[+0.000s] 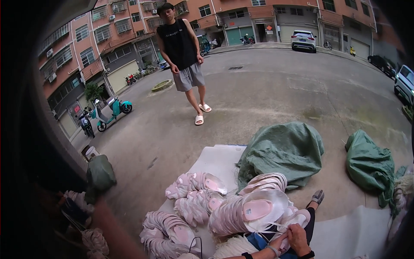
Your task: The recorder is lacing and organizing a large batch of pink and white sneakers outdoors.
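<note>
My left hand (281,244) and my right hand (298,239) come together at the lower right, over my lap. Both are closed on a pale pink shoe upper (297,219), with thin white strips trailing to its left. The fingertips are small and partly hidden, so the exact grip is hard to see. Just left of it lies a large nested stack of pink shoe uppers (224,219), with a pink insole (256,210) facing up at its end. A dark-trousered leg (310,220) extends beyond my right hand.
More stacked uppers (166,231) lie on a pale sheet (211,157). Green sacks (282,151) (370,163) rest ahead and right; another sack (100,172) stands left. A person (181,47) in a black top stands on the concrete, near a teal scooter (113,112).
</note>
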Available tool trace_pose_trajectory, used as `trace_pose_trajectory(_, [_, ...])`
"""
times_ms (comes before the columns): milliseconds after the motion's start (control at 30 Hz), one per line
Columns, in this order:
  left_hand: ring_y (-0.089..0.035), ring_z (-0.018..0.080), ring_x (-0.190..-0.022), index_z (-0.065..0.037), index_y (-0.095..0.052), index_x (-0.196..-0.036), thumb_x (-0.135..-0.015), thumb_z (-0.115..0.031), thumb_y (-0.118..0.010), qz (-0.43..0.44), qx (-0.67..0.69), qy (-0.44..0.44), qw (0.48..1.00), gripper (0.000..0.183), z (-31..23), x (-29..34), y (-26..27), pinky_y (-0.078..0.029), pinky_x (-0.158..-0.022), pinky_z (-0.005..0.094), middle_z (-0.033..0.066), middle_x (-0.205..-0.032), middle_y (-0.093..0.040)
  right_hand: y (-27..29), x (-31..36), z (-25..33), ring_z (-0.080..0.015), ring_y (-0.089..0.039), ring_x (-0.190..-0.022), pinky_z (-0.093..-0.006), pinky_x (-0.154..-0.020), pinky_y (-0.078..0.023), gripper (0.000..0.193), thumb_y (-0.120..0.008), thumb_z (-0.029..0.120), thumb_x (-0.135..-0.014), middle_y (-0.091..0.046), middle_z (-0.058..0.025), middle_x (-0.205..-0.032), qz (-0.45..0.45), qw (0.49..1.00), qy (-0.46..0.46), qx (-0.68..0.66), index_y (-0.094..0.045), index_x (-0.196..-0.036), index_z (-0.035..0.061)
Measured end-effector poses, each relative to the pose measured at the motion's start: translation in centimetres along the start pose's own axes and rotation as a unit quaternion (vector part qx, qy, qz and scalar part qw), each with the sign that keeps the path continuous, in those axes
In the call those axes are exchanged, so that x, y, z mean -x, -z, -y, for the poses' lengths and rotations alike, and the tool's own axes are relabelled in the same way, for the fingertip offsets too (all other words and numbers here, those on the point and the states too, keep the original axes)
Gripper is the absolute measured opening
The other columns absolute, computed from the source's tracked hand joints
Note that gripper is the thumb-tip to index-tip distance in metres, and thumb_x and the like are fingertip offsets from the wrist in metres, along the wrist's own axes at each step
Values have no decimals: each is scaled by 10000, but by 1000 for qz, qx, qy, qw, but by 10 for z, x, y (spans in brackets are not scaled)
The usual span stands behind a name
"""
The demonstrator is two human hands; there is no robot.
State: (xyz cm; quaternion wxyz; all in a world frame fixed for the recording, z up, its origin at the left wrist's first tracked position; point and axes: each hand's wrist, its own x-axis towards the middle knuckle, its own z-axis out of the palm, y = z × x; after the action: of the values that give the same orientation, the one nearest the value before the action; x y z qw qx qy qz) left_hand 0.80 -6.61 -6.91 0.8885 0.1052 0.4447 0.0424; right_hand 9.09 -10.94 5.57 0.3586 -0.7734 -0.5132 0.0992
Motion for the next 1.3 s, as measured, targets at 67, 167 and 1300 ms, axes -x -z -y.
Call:
trace_pose_trajectory(67, [-492,89,-491,-213,-593,-957,-747,-470,-721,-4,-16,2,1000,357,8,-23,14,-303,-383,206,-34,-685,-541,1,2,-2,-360,-605,-753,-433,-663,-483,119,-596,123,-795,-594,-165,-802,1,1000,-2,5,-629,-868,35])
trace_pose_trajectory(167, [-494,98,-488,-202,-589,-961,-758,-450,-715,3,-16,3,1000,344,8,-27,15,-319,-385,213,-26,-681,-540,2,3,1,-355,-612,-752,-413,-660,-490,105,-611,96,-761,-614,-157,-816,21,1000,-16,6,-630,-841,30])
trace_pose_trajectory(1300, [-505,75,-515,-186,-585,-1006,-777,-422,-713,49,-12,-12,999,353,22,-52,32,-301,-397,194,-29,-701,-546,5,-1,9,-333,-624,-696,-408,-630,-505,82,-584,128,-775,-606,-124,-766,79,989,39,116,-644,-794,75])
